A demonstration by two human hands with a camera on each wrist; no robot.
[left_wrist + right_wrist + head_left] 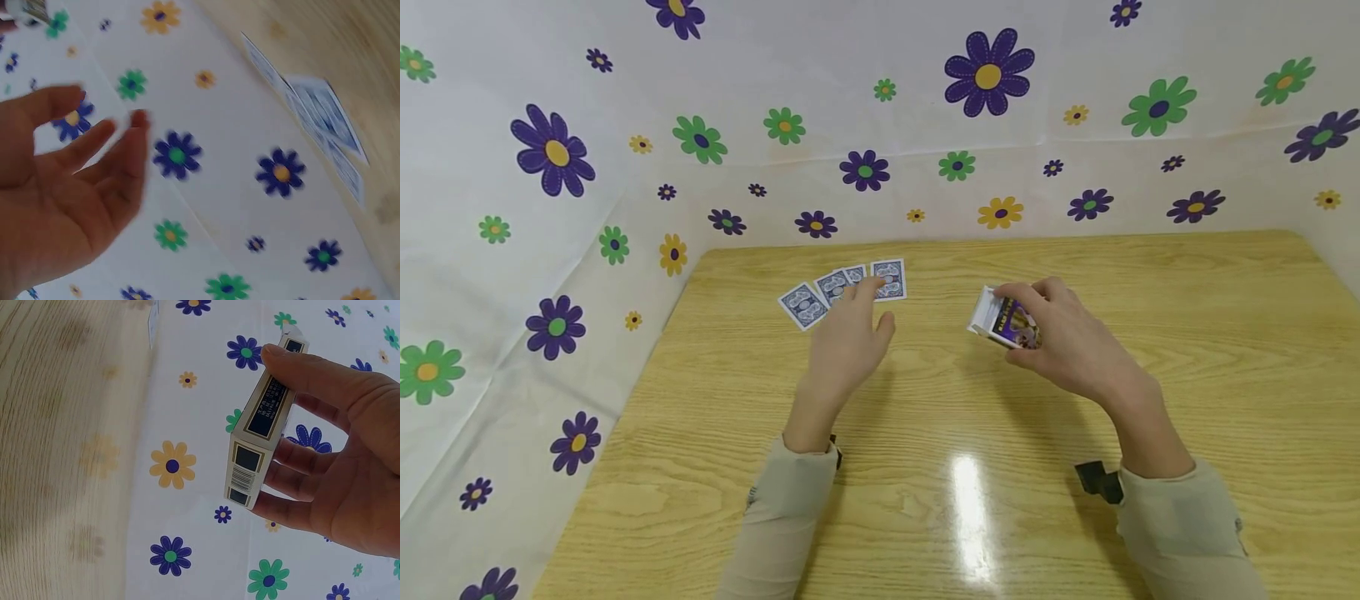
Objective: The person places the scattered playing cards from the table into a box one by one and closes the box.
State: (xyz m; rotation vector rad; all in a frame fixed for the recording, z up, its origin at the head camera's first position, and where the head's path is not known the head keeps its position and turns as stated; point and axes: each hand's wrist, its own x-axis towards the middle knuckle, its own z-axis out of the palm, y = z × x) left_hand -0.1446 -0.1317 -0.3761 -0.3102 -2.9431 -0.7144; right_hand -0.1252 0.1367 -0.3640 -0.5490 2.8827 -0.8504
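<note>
Several playing cards (805, 306) with blue patterned backs lie fanned at the far left of the table, and the left hand partly covers them in the head view. My left hand (847, 342) hovers near the cards with loosely bent fingers and an empty palm; the left wrist view shows a gap between this hand (75, 181) and the cards (325, 115). Right of it, my right hand (1071, 337) grips a card box (1017, 323) by its sides, thumb opposite fingers. The box's top flap stands open toward the left. A barcode shows on the box end (244, 478) in the right wrist view.
The wooden table (895, 467) runs up to a white cloth wall (820, 75) printed with flowers, at the back and left. Dark wrist straps (1099, 482) sit at the sleeve cuffs. Light glares on the tabletop near the front.
</note>
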